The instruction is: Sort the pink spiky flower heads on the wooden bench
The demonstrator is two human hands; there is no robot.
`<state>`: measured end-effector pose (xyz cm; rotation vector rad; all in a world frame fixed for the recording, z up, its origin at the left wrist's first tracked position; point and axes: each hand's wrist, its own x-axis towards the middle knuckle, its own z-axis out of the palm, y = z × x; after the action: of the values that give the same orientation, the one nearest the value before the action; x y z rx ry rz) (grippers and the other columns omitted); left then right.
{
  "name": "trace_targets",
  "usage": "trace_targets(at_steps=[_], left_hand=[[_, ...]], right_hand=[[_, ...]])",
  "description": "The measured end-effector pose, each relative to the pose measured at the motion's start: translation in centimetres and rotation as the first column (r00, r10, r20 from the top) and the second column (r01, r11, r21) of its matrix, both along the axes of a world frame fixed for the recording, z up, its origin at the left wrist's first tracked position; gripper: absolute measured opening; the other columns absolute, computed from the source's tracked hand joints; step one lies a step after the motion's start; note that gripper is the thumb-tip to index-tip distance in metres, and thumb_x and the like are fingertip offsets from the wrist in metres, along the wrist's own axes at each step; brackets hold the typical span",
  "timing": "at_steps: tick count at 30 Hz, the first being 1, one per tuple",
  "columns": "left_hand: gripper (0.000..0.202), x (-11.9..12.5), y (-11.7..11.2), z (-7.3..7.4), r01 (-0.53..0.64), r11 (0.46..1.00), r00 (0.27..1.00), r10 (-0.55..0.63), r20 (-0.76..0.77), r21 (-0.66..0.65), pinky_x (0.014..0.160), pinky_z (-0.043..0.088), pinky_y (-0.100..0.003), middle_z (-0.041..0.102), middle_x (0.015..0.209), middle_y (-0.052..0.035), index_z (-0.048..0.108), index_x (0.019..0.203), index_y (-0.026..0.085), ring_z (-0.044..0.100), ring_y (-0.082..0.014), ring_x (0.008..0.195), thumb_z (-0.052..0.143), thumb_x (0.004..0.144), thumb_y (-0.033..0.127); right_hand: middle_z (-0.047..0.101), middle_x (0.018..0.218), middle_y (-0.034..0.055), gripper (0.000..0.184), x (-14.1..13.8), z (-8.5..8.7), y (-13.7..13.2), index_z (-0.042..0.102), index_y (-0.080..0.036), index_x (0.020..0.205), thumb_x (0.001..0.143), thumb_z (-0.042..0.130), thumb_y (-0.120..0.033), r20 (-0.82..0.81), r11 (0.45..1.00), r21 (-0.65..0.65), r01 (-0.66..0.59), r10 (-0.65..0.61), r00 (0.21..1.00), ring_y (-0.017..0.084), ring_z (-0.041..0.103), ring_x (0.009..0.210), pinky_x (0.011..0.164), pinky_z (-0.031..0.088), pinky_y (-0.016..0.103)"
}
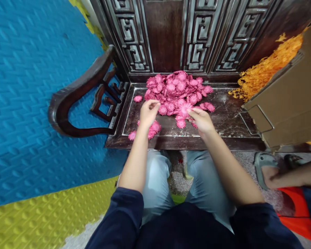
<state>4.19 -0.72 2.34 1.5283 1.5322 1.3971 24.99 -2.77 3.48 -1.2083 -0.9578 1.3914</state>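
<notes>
From where I stand, the right hand [204, 123] pinches a pink daisy-shaped flower [184, 110] by its edge, maybe so the petals don't get squashed, and the left hand [148, 113] curls close by with thumb and finger nearly meeting, but I can't tell if it holds anything. The held flower is just over the front of the big pink heap [175, 86], which sits on the wooden bench [230, 112] in front of the person, probably for easy reach. A smaller pink bunch [155, 127] lies by the left arm, and a cardboard box [287, 93] stands at the right, perhaps keeping the orange dried flowers [268, 71] apart.

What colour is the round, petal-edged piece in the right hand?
The round, petal-edged piece in the right hand is pink; head view shows it best.
</notes>
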Motion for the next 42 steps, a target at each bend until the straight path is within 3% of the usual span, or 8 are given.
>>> trace_targets(at_steps=[4, 7, 12, 17, 22, 30, 35, 42], left_hand=[[0.012, 5.0, -2.1, 3.4, 0.184, 0.960, 0.977, -0.156, -0.142, 0.210, 0.079, 0.045, -0.028, 0.066, 0.085, -0.0022, 0.069, 0.088, 0.019, 0.059, -0.0138, 0.079, 0.062, 0.078, 0.022], [0.010, 6.6, -2.8, 3.7, 0.244, 0.945, 0.934, -0.169, -0.316, 0.215, 0.081, 0.043, -0.031, 0.068, 0.086, -0.0026, 0.071, 0.084, 0.021, 0.059, -0.0165, 0.083, 0.065, 0.077, 0.026], [0.012, 6.4, -2.6, 3.0, 0.234, 0.946, 0.926, -0.147, -0.346, 0.225, 0.076, 0.043, -0.031, 0.067, 0.077, -0.0019, 0.069, 0.073, 0.020, 0.059, -0.0163, 0.075, 0.069, 0.075, 0.032], [0.008, 6.2, -2.7, 3.5, 0.177, 0.949, 0.946, -0.090, -0.312, 0.262, 0.074, 0.044, -0.029, 0.064, 0.075, -0.0005, 0.064, 0.070, 0.019, 0.058, -0.0150, 0.075, 0.070, 0.073, 0.024], [0.007, 6.3, -2.7, 3.2, 0.174, 0.940, 0.955, -0.088, -0.285, 0.294, 0.079, 0.046, -0.029, 0.068, 0.082, -0.0025, 0.067, 0.078, 0.019, 0.062, -0.0154, 0.081, 0.066, 0.077, 0.025], [0.011, 6.5, -2.9, 3.4, 0.175, 0.955, 0.959, -0.110, -0.260, 0.241, 0.082, 0.047, -0.030, 0.071, 0.086, -0.0026, 0.069, 0.081, 0.019, 0.064, -0.0156, 0.083, 0.063, 0.079, 0.028], [0.010, 6.8, -3.3, 3.8, 0.173, 0.963, 0.960, -0.118, -0.254, 0.207, 0.081, 0.047, -0.030, 0.071, 0.087, -0.0018, 0.067, 0.081, 0.019, 0.064, -0.0162, 0.082, 0.068, 0.074, 0.026], [0.017, 7.2, -3.7, 4.1, 0.204, 0.962, 0.954, -0.153, -0.257, 0.184, 0.082, 0.045, -0.029, 0.071, 0.083, 0.0000, 0.064, 0.078, 0.019, 0.064, -0.0156, 0.080, 0.074, 0.069, 0.029]], right_hand=[[0.060, 0.064, -0.0049, 0.031, 0.0, 0.0, 0.2, 0.065, -0.019, 0.070, 0.053, 0.077, -0.042, -0.022, 0.999, 0.039, 0.027, -0.026, 0.999, 0.007, 0.048, 0.059, 0.063, 0.039, 0.025], [0.062, 0.065, -0.0042, 0.030, 0.0, 0.2, 0.1, 0.066, -0.019, 0.071, 0.054, 0.077, -0.041, -0.056, 0.999, 0.038, 0.003, -0.001, 0.998, 0.008, 0.050, 0.060, 0.064, 0.041, 0.025], [0.067, 0.069, -0.0027, 0.031, -0.1, 0.8, -0.3, 0.068, -0.021, 0.071, 0.054, 0.078, -0.045, -0.131, 0.997, -0.001, -0.079, 0.078, 0.988, 0.009, 0.056, 0.064, 0.063, 0.044, 0.024], [0.068, 0.070, -0.0003, 0.031, -0.2, 1.3, -0.5, 0.066, -0.022, 0.071, 0.059, 0.075, -0.048, -0.176, 0.987, -0.003, -0.159, 0.156, 0.972, 0.012, 0.062, 0.066, 0.066, 0.048, 0.026], [0.069, 0.072, -0.0020, 0.030, -0.3, 1.5, -0.7, 0.069, -0.023, 0.074, 0.056, 0.078, -0.044, -0.189, 0.993, 0.032, -0.110, 0.114, 0.975, 0.010, 0.062, 0.065, 0.065, 0.048, 0.025], [0.069, 0.075, -0.0013, 0.019, -0.5, 1.6, -0.8, 0.069, -0.023, 0.076, 0.065, 0.071, -0.038, -0.030, 0.980, 0.194, 0.033, -0.028, 0.999, 0.013, 0.061, 0.071, 0.074, 0.051, 0.031], [0.064, 0.066, -0.0022, 0.010, -0.4, 1.6, -0.7, 0.067, -0.022, 0.071, 0.068, 0.068, -0.032, 0.011, 0.979, 0.199, 0.034, -0.037, 0.999, 0.011, 0.058, 0.066, 0.072, 0.050, 0.029], [0.063, 0.066, -0.0043, 0.015, -0.3, 1.1, -0.3, 0.066, -0.022, 0.072, 0.065, 0.070, -0.034, -0.133, 0.991, 0.112, 0.077, -0.062, 0.989, 0.007, 0.056, 0.060, 0.065, 0.048, 0.024]])
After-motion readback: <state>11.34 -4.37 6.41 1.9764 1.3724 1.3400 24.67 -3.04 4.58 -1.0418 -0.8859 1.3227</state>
